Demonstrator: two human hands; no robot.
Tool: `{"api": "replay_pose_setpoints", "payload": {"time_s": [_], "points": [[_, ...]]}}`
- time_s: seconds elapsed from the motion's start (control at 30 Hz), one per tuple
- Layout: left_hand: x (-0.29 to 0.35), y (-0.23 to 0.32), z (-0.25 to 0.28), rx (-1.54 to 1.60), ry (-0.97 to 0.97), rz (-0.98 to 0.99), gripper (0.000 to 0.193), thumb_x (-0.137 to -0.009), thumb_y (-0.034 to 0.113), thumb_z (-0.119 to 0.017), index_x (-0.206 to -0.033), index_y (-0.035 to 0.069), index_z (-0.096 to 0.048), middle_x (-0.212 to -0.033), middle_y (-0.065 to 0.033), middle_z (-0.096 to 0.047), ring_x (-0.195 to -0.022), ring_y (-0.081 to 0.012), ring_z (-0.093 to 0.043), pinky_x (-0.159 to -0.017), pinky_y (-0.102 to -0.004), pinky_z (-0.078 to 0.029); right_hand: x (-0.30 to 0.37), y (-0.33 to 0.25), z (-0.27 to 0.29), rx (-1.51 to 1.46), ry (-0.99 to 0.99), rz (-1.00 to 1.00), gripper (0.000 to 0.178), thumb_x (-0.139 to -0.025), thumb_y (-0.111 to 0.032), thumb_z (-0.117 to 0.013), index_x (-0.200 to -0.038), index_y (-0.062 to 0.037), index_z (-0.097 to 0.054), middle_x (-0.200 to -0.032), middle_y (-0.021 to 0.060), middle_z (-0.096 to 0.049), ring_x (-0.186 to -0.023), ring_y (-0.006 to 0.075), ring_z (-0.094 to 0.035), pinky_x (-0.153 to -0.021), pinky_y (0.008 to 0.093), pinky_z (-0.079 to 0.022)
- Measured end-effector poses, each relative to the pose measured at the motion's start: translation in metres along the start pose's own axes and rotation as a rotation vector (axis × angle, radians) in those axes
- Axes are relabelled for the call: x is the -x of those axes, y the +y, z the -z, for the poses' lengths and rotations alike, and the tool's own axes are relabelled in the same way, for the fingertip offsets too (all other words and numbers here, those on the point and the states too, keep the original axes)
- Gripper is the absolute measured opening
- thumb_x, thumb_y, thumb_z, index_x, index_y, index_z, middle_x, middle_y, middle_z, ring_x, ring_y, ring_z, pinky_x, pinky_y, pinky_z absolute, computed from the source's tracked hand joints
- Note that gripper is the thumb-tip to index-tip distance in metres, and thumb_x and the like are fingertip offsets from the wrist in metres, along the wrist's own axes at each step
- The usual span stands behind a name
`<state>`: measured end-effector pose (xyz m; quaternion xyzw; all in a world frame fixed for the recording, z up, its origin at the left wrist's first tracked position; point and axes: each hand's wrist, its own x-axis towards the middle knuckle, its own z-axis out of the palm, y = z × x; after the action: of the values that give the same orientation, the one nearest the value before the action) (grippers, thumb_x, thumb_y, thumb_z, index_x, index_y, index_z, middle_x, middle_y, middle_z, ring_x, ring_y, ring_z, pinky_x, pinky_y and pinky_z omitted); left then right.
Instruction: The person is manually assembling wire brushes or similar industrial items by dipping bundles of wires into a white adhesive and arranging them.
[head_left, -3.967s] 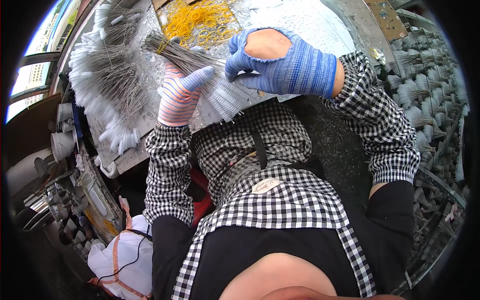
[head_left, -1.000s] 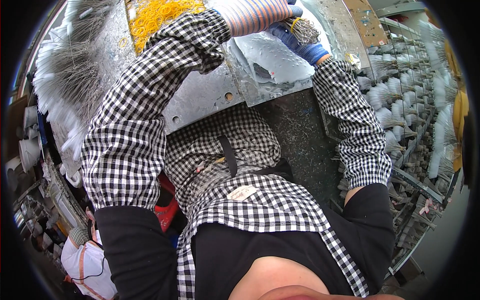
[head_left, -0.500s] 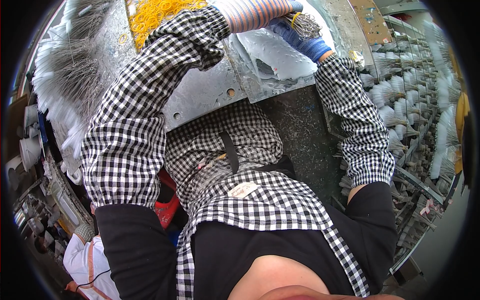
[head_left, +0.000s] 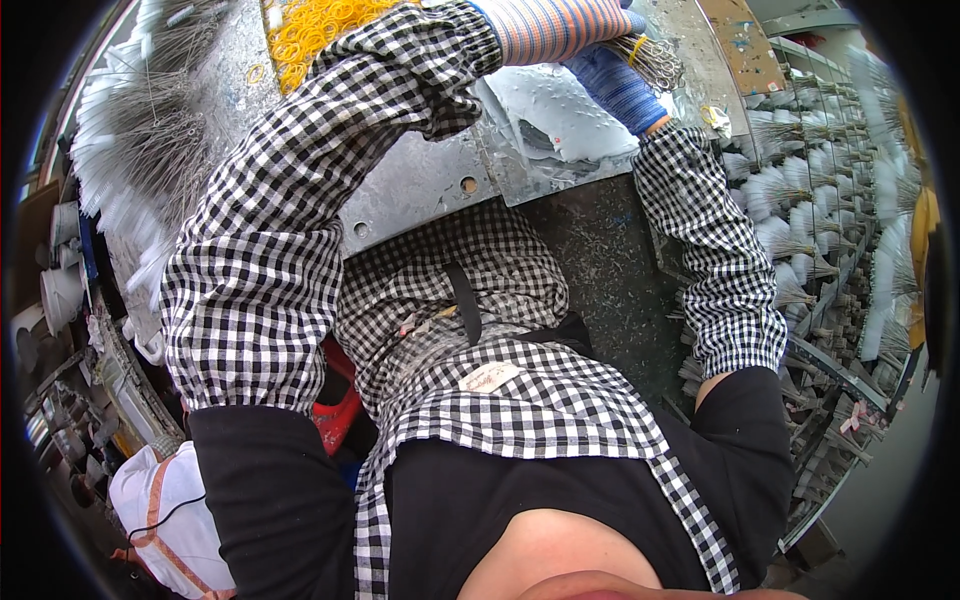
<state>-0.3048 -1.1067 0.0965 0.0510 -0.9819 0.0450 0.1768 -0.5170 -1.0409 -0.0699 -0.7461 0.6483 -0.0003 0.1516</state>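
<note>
My left hand (head_left: 548, 30), in an orange-and-blue striped glove, is closed round a bundle of thin wires (head_left: 660, 66) with looped ends. A yellow rubber band (head_left: 636, 48) circles the bundle near these loops, which stick out to the right. Just below, my right hand (head_left: 612, 85) in a blue knitted glove grips the same bundle from underneath. Its fingertips are mostly hidden behind the wires and the left glove. The bundle's other end cannot be seen. Both hands are over the far part of the metal worktable (head_left: 420, 190).
Yellow rubber bands (head_left: 325, 35) lie heaped at the far left. White-bristled wire brushes (head_left: 125, 125) pile along the left edge; more brushes (head_left: 800, 190) fill a rack on the right. A whitish plastic sheet (head_left: 560, 120) covers part of the table. Another person (head_left: 175, 515) is at lower left.
Both my hands and the wire bundle have shifted to the right together. My left forearm has swung right with them. The person at lower left has moved, and their arm has left sight.
</note>
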Motion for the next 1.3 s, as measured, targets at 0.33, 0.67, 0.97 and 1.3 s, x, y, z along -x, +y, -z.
{"api": "replay_pose_setpoints", "payload": {"time_s": [0.33, 0.67, 0.97, 1.3], "points": [[0.000, 0.001, -0.017, -0.033, -0.097, -0.011, 0.017, -0.088, 0.021, -0.057, -0.099, 0.015, -0.069, -0.101, -0.0085, -0.066, -0.097, -0.0257, -0.067, -0.078, -0.0392, -0.056, 0.005, -0.040, 0.025, -0.108, -0.251, -0.199, 0.048, -0.110, -0.020, -0.033, -0.155, -0.0052, -0.021, -0.157, 0.0094, -0.029, -0.142, 0.0156, -0.032, -0.117, 0.0303, -0.031], [0.002, -0.009, -0.023, -0.042, 0.054, -0.065, 0.016, -0.083, 0.019, -0.063, -0.098, 0.016, -0.066, -0.102, -0.0074, -0.062, -0.095, -0.0264, -0.066, -0.076, -0.0412, -0.057, -0.002, -0.014, 0.001, -0.060, -0.006, 0.061, 0.055, -0.101, -0.011, -0.044, -0.153, -0.0033, -0.028, -0.157, 0.0094, -0.032, -0.142, 0.0237, -0.034, -0.119, 0.0344, -0.031], [-0.001, 0.001, -0.015, -0.044, -0.057, -0.045, 0.015, -0.087, 0.019, -0.059, -0.098, 0.015, -0.067, -0.102, -0.0085, -0.065, -0.098, -0.0259, -0.067, -0.075, -0.0393, -0.057, -0.003, -0.027, -0.001, -0.358, -0.114, -0.221, 0.047, -0.107, -0.012, -0.033, -0.154, -0.0061, -0.027, -0.157, 0.0097, -0.031, -0.144, 0.0172, -0.032, -0.121, 0.0301, -0.025], [0.002, 0.003, -0.015, -0.026, -0.083, -0.039, 0.019, -0.088, 0.021, -0.057, -0.102, 0.016, -0.068, -0.104, -0.0098, -0.065, -0.093, -0.0269, -0.068, -0.074, -0.0410, -0.057, 0.008, -0.037, 0.009, -0.268, -0.152, -0.212, 0.048, -0.106, -0.011, -0.039, -0.153, -0.0053, -0.028, -0.153, 0.0098, -0.035, -0.140, 0.0179, -0.037, -0.118, 0.0288, -0.030]]}}
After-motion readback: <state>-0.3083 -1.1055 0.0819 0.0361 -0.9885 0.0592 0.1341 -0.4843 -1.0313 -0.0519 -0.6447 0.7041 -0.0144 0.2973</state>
